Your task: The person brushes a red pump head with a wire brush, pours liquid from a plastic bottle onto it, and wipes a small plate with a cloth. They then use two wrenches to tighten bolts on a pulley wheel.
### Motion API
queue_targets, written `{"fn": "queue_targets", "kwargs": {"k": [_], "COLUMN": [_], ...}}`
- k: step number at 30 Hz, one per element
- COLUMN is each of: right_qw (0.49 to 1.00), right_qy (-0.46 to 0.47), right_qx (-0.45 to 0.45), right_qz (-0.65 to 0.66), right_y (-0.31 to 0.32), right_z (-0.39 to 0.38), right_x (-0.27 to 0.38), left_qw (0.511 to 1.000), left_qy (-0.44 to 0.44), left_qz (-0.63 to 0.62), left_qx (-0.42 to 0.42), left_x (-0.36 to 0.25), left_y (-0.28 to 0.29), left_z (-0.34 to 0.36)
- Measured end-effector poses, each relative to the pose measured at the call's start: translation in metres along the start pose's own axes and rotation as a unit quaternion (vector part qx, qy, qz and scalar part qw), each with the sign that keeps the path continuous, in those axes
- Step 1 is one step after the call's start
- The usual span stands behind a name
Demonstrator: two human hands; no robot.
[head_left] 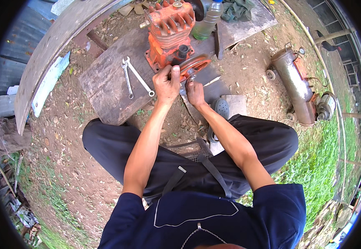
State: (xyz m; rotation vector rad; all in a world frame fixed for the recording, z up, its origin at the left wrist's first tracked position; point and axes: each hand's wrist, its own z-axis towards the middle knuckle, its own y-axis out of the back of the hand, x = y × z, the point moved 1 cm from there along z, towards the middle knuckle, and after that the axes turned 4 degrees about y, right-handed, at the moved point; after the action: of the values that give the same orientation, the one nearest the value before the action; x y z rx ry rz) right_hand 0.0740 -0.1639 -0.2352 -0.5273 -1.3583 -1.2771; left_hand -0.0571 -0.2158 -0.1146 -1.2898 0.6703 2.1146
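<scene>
An orange-red air compressor pump (170, 29) with cooling fins stands upright on a worn wooden board. On its near side is an orange pulley wheel (200, 63) with a dark rim. My left hand (166, 85) is closed round the left part of the wheel's rim, thumb on top. Fingers of my right hand (195, 93) pinch a metal bolt (191, 77) at the wheel's hub; the fingertips partly hide it. Left of my hands, two combination wrenches (137, 76) lie side by side on the board, touching near their open ends.
The wooden board (101, 89) rests on leaf-strewn soil. Behind the pump stand a clear plastic bottle (207, 23) and a dark cloth (236, 10). A rusty air tank (292, 79) with wheels and a motor lies to the right. A grey clog (221, 108) is near my right forearm.
</scene>
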Motion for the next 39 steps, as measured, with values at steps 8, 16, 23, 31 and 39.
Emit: {"fn": "queue_targets", "kwargs": {"k": [8,16,23,31,39], "right_qw": [0.975,0.886,0.858,0.868,0.851], "right_qy": [-0.033,-0.155,-0.072,-0.083,-0.055], "right_qx": [0.213,0.429,0.506,0.485,0.521], "right_qz": [0.056,-0.085,-0.055,0.061,0.014], "right_y": [0.010,0.034,0.049,0.032,0.039], "right_z": [0.024,0.049,0.063,0.054,0.059], "right_x": [-0.016,0.012,0.036,0.002,0.004], "left_qw": [0.992,0.962,0.939,0.953,0.940], "left_qy": [0.068,0.112,0.141,0.083,0.141], "left_qz": [-0.099,-0.093,-0.113,-0.057,-0.019], "left_qx": [0.047,0.233,0.292,0.287,0.310], "left_x": [-0.015,-0.011,-0.020,-0.022,-0.028], "left_y": [0.006,0.026,0.025,0.024,0.028], "left_z": [-0.004,0.010,0.024,0.027,0.032]}}
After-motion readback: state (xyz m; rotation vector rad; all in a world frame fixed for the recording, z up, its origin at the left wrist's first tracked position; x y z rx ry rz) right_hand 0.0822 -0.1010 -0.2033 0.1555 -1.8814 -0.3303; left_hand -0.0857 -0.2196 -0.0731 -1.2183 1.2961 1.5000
